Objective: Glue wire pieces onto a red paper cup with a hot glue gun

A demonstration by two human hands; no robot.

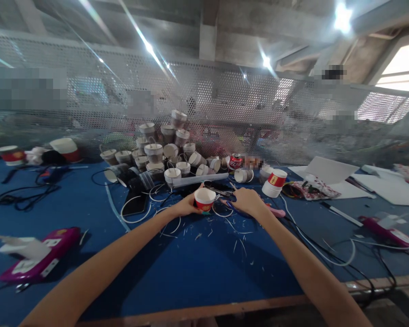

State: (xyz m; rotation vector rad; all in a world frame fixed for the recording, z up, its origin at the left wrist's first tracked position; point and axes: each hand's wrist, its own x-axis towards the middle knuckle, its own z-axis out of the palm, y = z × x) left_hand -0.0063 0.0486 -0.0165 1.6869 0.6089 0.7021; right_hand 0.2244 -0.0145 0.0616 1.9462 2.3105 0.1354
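Note:
My left hand (pixel 187 205) is closed around a red and white paper cup (pixel 205 197), its open mouth facing up. Just right of the cup, my right hand (pixel 247 201) grips a dark metal tool with a blue handle (pixel 230 205); whether it is scissors or pliers I cannot tell. The tool's metal end lies close to the cup's rim, and contact is unclear. Beyond my hands stands a heap of grey-white cups (pixel 154 153), many with wire loops on top. A pink handle-like thing (pixel 276 211) lies beside my right wrist.
White clippings (pixel 238 245) litter the blue table (pixel 197 272). Stacked paper cups (pixel 274 183) and a red drink can (pixel 235 161) stand behind my right hand. A phone (pixel 134 203) lies left. Purple power strips (pixel 41 256) with cables flank both sides. Perforated metal screen (pixel 225 104) closes the back.

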